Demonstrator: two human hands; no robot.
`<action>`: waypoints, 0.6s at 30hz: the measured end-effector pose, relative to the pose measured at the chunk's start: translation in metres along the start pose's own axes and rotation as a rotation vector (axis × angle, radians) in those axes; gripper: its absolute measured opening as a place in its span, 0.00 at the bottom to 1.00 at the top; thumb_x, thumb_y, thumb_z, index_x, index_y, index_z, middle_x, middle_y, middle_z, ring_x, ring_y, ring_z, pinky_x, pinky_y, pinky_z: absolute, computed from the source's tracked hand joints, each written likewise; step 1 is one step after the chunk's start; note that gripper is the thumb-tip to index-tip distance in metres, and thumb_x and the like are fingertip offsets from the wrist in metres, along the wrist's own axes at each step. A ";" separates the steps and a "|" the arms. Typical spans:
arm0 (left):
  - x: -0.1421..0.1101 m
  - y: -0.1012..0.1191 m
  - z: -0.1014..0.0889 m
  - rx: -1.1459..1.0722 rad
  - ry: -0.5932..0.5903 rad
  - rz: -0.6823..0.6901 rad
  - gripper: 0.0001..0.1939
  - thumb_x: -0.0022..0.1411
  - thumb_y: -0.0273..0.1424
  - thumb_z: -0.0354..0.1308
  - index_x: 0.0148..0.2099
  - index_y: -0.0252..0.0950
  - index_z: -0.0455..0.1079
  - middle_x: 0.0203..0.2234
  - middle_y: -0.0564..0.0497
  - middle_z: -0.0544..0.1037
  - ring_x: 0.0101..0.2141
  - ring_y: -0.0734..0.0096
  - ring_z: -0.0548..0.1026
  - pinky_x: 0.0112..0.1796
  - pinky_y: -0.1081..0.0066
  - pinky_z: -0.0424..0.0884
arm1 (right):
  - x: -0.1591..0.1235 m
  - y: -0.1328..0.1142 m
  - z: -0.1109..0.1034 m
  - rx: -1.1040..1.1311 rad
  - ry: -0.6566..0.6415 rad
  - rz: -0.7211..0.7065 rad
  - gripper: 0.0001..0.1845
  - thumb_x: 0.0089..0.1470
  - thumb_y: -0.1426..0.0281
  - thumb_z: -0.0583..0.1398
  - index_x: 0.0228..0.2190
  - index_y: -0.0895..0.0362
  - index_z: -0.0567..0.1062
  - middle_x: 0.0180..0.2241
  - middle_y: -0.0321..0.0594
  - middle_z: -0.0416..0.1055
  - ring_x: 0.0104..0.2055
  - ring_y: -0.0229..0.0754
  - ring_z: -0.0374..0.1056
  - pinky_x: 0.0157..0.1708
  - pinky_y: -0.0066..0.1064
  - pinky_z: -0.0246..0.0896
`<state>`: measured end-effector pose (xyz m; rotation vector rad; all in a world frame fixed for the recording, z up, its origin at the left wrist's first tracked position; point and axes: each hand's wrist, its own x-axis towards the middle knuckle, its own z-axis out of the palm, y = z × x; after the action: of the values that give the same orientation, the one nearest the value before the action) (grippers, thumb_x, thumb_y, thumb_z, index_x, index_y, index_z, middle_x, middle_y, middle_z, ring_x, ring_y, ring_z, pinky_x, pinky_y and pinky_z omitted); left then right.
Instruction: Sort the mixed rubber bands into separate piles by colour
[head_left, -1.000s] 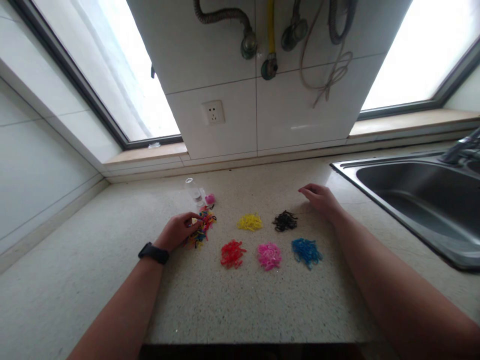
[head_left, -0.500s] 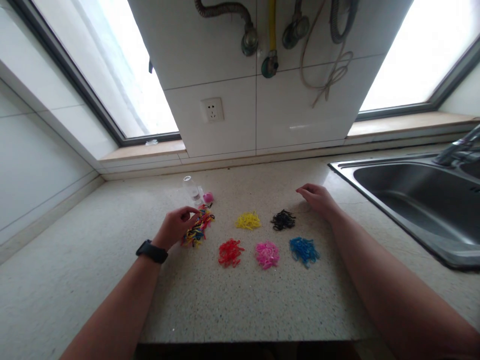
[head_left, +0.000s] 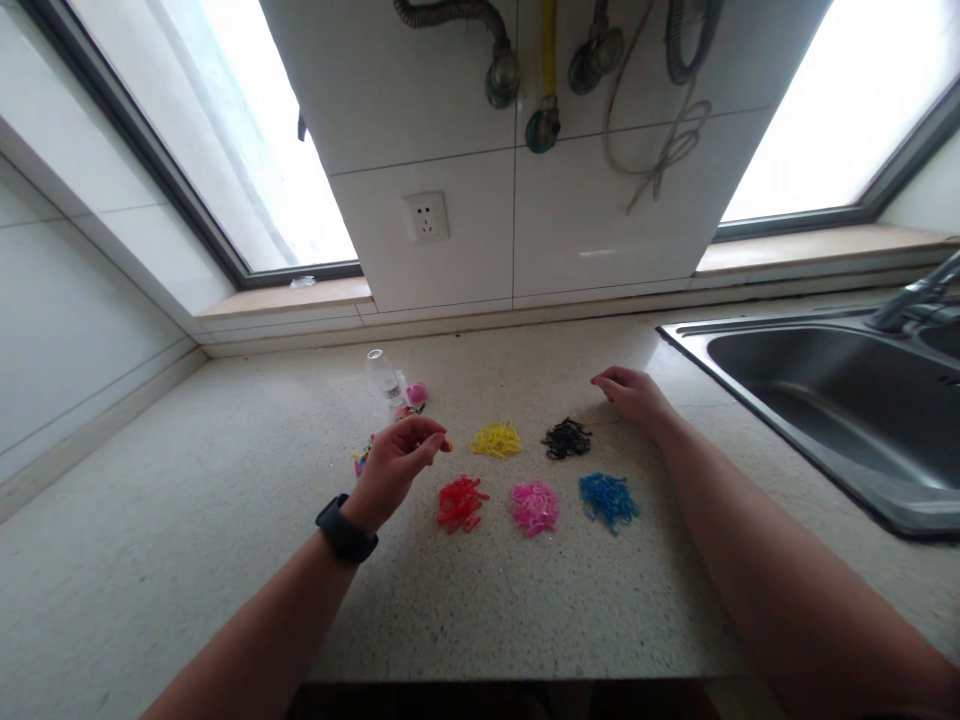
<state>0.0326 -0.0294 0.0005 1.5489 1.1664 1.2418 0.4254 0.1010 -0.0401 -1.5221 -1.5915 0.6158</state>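
My left hand (head_left: 397,465), with a black watch on its wrist, is raised over the counter, thumb and forefinger pinching a small reddish-orange rubber band (head_left: 448,444). Partly hidden behind it lies a mixed heap of coloured rubber bands (head_left: 361,458). To its right are sorted piles: yellow bands (head_left: 496,440), red bands (head_left: 461,503), pink bands (head_left: 535,508), black bands (head_left: 568,439) and blue bands (head_left: 608,501). My right hand (head_left: 628,393) rests on the counter behind and right of the black pile, fingers curled closed, nothing visible in them.
A clear plastic bottle (head_left: 384,376) and a pink cap-like piece (head_left: 416,393) are behind my left hand. At the right, a steel sink (head_left: 682,345) with a tap (head_left: 911,300) is set into the counter (head_left: 480,600). The tiled wall carries a socket (head_left: 427,217).
My left hand has moved right, away from the mixed heap, and now pinches a small reddish-orange rubber band. My right hand stays in place.
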 end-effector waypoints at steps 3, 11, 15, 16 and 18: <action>-0.002 -0.001 0.001 -0.083 -0.007 -0.019 0.10 0.61 0.36 0.63 0.41 0.35 0.73 0.29 0.49 0.78 0.24 0.77 0.70 0.22 0.78 0.62 | 0.001 0.004 0.001 -0.001 -0.003 0.010 0.19 0.49 0.53 0.60 0.29 0.57 0.78 0.19 0.34 0.65 0.22 0.38 0.58 0.23 0.30 0.51; -0.003 -0.001 0.004 -0.166 -0.006 -0.008 0.08 0.59 0.33 0.65 0.39 0.36 0.73 0.32 0.48 0.79 0.29 0.76 0.72 0.23 0.79 0.63 | 0.004 0.011 0.002 -0.012 -0.013 0.005 0.18 0.51 0.54 0.60 0.30 0.56 0.78 0.19 0.33 0.66 0.22 0.37 0.58 0.23 0.30 0.51; -0.006 0.003 0.005 -0.103 -0.036 0.043 0.06 0.60 0.32 0.64 0.40 0.36 0.75 0.33 0.48 0.79 0.29 0.74 0.74 0.28 0.75 0.70 | 0.003 0.008 0.002 0.016 -0.009 0.000 0.18 0.51 0.54 0.60 0.29 0.56 0.78 0.19 0.33 0.66 0.23 0.38 0.58 0.24 0.31 0.52; -0.007 0.003 0.005 -0.061 -0.044 0.068 0.06 0.60 0.32 0.64 0.41 0.37 0.75 0.33 0.47 0.79 0.30 0.72 0.75 0.30 0.73 0.72 | 0.003 0.008 0.002 0.030 -0.007 -0.001 0.18 0.51 0.54 0.60 0.29 0.56 0.78 0.19 0.33 0.66 0.23 0.37 0.58 0.24 0.31 0.52; -0.009 0.003 0.006 0.027 -0.049 0.138 0.07 0.62 0.31 0.62 0.43 0.37 0.76 0.36 0.46 0.80 0.33 0.69 0.77 0.35 0.69 0.75 | 0.004 0.009 0.002 0.052 -0.004 0.002 0.18 0.51 0.54 0.60 0.29 0.56 0.78 0.20 0.34 0.66 0.22 0.37 0.57 0.24 0.31 0.51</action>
<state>0.0383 -0.0390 0.0006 1.6942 1.0636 1.2752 0.4292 0.1064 -0.0479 -1.4850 -1.5655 0.6561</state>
